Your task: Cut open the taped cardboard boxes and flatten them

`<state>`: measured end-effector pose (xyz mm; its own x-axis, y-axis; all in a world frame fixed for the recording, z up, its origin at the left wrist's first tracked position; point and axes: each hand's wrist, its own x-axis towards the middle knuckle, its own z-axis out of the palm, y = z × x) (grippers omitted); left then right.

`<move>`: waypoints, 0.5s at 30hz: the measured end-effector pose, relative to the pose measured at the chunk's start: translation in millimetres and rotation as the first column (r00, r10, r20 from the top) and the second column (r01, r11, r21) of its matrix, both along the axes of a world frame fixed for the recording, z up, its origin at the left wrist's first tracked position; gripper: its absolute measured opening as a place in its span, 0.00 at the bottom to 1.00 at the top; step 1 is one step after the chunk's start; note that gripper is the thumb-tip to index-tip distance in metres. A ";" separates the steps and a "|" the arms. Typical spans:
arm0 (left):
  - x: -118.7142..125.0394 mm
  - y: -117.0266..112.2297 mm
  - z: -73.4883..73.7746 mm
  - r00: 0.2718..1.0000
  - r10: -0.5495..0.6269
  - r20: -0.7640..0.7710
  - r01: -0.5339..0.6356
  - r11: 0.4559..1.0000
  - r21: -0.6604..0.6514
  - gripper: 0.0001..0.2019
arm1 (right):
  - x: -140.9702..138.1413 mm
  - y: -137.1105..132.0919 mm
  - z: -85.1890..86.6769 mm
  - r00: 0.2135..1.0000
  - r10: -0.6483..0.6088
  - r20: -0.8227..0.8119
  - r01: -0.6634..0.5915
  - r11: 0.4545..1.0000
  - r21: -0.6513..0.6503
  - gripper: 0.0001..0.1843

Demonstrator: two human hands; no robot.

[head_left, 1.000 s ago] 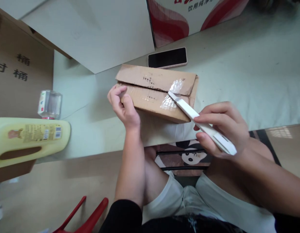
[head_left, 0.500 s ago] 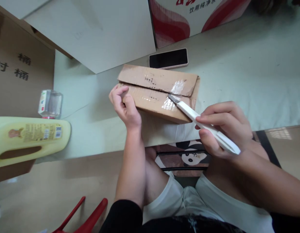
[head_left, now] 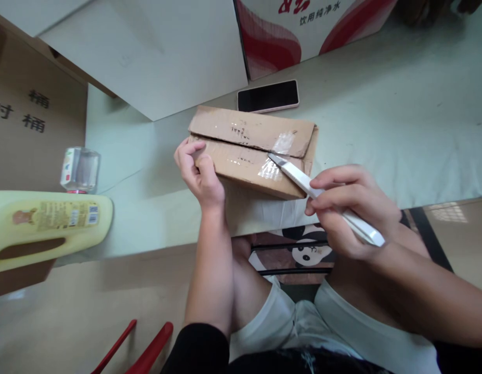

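Observation:
A small flat cardboard box [head_left: 241, 143] lies on the pale green table [head_left: 381, 119], its flaps sealed with clear tape [head_left: 277, 150]. My left hand [head_left: 197, 174] grips the box's left end with curled fingers. My right hand [head_left: 352, 208] is closed around a white utility knife [head_left: 322, 197]. The knife's blade tip rests on the tape near the box's right end, at the seam between the flaps.
A black phone [head_left: 268, 96] lies just behind the box. A red-and-white carton [head_left: 303, 26] and a white panel [head_left: 155, 52] stand at the back. A yellow jug [head_left: 46, 226], a small clear bottle [head_left: 80, 169] and a brown carton [head_left: 30, 119] are at the left. Red chair legs [head_left: 135, 348] show below.
The knife tip has slid down from the upper flap's tape to the seam, and my right hand has shifted slightly left. My left hand stays on the box.

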<state>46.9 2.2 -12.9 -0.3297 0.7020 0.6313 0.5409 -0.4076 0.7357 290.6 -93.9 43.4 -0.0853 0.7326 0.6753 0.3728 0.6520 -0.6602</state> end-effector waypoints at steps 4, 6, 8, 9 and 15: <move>0.9 -0.2 0.7 1.000 0.008 -0.018 -0.008 1.000 -0.020 0.11 | 1.7 -2.1 0.9 0.993 0.114 -0.018 -0.114 0.993 0.002 0.15; 1.0 0.1 1.0 1.000 0.010 -0.013 -0.010 1.000 -0.030 0.11 | 1.4 -0.7 0.7 0.993 0.120 0.004 -0.120 0.993 0.017 0.16; 0.6 0.6 1.3 1.000 0.013 -0.015 -0.013 0.999 -0.047 0.10 | -0.2 2.4 -0.2 0.995 0.095 0.033 -0.096 0.995 0.034 0.15; 0.2 0.7 1.4 1.000 0.014 -0.022 -0.016 0.998 -0.059 0.10 | -1.5 4.5 -0.9 0.996 0.075 0.047 -0.078 0.996 0.044 0.15; -3.3 0.8 0.4 0.998 0.018 -0.056 -0.023 0.996 -0.087 0.10 | -6.2 16.9 -2.9 0.997 0.044 0.069 -0.050 0.995 0.087 0.13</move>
<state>43.6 3.0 -12.5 -0.3114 0.7485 0.5855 0.5890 -0.3314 0.7370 284.4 -77.0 40.5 -0.1655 0.6645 0.7287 0.3822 0.7244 -0.5738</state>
